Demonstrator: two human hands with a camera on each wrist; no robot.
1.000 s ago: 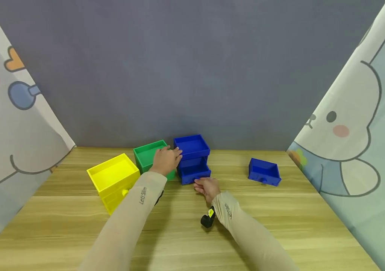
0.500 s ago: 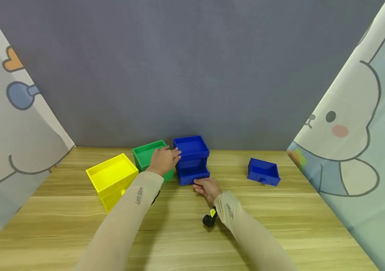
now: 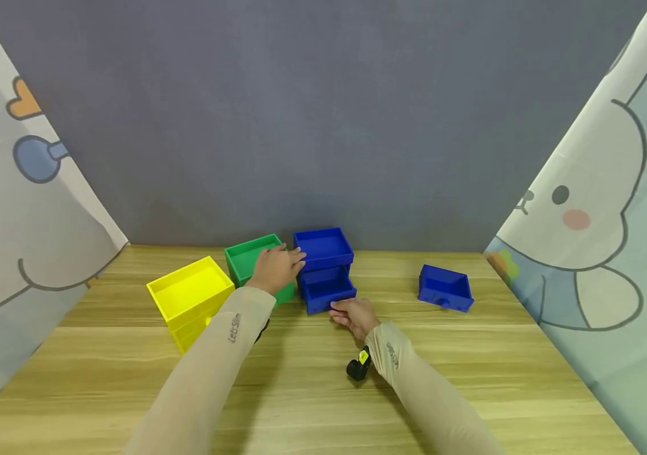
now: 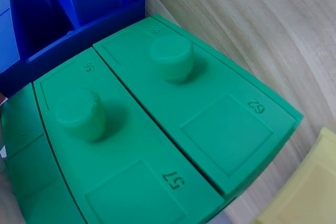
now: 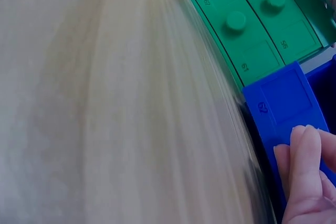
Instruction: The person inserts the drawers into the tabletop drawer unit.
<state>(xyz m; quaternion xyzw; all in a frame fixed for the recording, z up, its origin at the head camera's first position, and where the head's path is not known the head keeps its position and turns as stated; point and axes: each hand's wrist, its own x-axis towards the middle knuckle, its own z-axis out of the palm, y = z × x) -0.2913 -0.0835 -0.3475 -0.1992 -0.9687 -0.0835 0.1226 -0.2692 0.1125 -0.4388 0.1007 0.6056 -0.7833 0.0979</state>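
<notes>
A small blue cabinet stands against the back wall, its upper slot open and its lower drawer pulled part way out. My right hand pinches that drawer at its front, where the fingers hide the knob. Over the green cabinet lies my left hand, fingers stretched toward the blue cabinet's left edge. Two round-knobbed green drawers fill the green cabinet's front in the left wrist view. A separate blue drawer sits on the table to the right.
Left of the green cabinet is a yellow cabinet, turned at an angle. All stand on a wood-grain table with a grey wall behind. Cartoon-printed cloths hang on both sides.
My right hand has shifted slightly to the right, and the lower blue drawer sticks out a little more. The left hand stays over the green cabinet.
</notes>
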